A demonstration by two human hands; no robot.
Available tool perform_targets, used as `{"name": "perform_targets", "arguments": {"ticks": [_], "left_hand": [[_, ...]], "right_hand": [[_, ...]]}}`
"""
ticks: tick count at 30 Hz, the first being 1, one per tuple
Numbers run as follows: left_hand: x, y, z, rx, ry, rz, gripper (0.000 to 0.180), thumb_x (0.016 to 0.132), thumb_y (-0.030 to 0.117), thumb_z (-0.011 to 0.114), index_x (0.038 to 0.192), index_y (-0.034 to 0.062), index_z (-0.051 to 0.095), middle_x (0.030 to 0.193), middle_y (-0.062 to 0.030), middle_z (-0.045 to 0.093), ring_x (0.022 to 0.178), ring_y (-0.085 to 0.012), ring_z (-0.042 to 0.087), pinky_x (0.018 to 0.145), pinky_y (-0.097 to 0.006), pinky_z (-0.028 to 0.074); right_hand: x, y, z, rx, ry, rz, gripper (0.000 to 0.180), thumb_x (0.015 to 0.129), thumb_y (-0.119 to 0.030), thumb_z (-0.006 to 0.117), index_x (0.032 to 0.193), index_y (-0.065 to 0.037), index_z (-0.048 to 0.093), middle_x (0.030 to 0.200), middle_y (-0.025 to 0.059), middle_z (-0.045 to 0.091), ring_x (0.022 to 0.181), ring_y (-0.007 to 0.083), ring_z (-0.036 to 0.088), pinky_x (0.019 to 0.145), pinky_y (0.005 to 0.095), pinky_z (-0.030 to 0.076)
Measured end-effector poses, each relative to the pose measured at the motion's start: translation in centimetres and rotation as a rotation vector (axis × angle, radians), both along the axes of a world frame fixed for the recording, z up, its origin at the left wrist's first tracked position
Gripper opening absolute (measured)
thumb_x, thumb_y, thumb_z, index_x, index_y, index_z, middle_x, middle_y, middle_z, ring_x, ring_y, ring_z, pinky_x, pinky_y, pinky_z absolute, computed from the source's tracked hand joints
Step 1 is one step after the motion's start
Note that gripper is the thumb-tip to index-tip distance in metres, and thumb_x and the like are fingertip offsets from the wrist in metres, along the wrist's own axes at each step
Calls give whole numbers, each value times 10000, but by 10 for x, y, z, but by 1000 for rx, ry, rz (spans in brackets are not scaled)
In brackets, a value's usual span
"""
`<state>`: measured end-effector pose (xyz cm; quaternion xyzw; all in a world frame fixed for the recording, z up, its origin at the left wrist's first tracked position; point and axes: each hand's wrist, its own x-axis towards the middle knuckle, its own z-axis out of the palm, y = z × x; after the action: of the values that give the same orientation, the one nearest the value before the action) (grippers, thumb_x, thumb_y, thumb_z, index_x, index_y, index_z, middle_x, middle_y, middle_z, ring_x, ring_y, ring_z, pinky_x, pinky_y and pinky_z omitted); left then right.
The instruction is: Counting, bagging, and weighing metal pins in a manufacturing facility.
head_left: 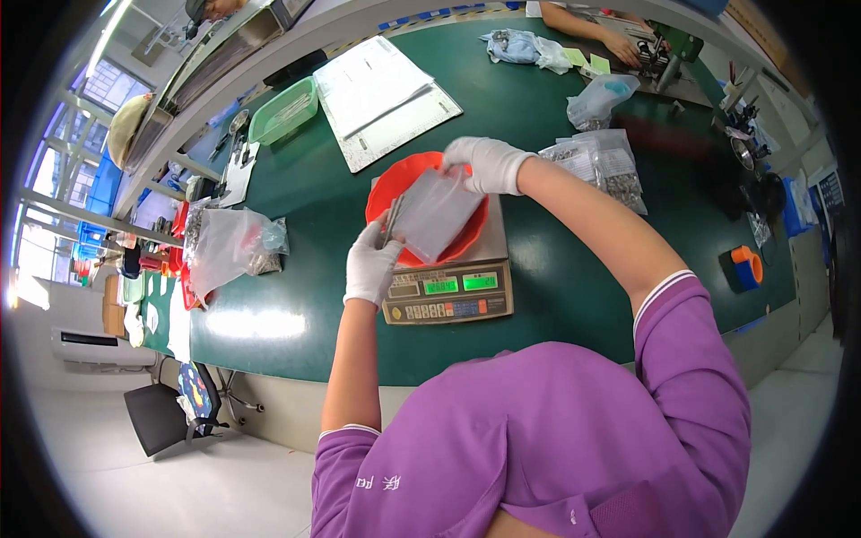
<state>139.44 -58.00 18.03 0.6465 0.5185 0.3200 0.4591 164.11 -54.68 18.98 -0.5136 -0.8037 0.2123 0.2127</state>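
A clear plastic bag [438, 213] is stretched between my two gloved hands, over a red scalloped bowl [384, 186]. My left hand [370, 266] is closed on its lower left side, where a few thin grey strips [393, 221] stand along the bag's edge; whether they lie inside or outside it I cannot tell. At the upper right corner my right hand [491, 166] pinches the plastic with bent fingers. The bowl rests on a digital weighing scale [447, 309] with lit green displays. What lies in the bowl is hidden by the bag.
Papers [372, 81] and a green plastic basket [284, 112] lie at the back left. Filled bags [619, 170] sit right of the scale, a plastic bag [229, 247] to its left. An orange-and-blue tape dispenser [744, 267] stands far right. Another person's hand [621, 47] works at the back right.
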Motion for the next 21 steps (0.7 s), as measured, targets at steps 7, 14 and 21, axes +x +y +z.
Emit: {"name": "perform_targets", "arguments": {"ticks": [7, 14, 21], "left_hand": [[-76, -43, -19, -226, -170, 384, 266, 874, 220, 488, 1042, 19, 530, 651, 34, 481, 495, -26, 370, 444, -178, 299], [-140, -106, -93, -772, -844, 1009, 180, 901, 266, 379, 814, 143, 477, 524, 66, 293, 362, -66, 204, 330, -222, 167], [-106, -119, -119, -1039, -1056, 681, 178, 899, 241, 375, 820, 126, 486, 579, 40, 400, 407, -75, 314, 363, -221, 250]], "right_hand": [[67, -85, -33, 87, 663, -495, 322, 779, -38, 538, 1099, -3, 522, 1139, 99, 536, 1065, 193, 508, 922, 294, 380], [176, -275, -165, 123, 1743, -1538, 331, 830, -21, 437, 1160, 0, 424, 1173, 156, 492, 1083, 225, 496, 845, 279, 433], [161, -315, -166, 103, 1813, -1725, 248, 852, -19, 397, 1071, -73, 499, 1084, 83, 534, 1027, 186, 523, 786, 236, 453]]}}
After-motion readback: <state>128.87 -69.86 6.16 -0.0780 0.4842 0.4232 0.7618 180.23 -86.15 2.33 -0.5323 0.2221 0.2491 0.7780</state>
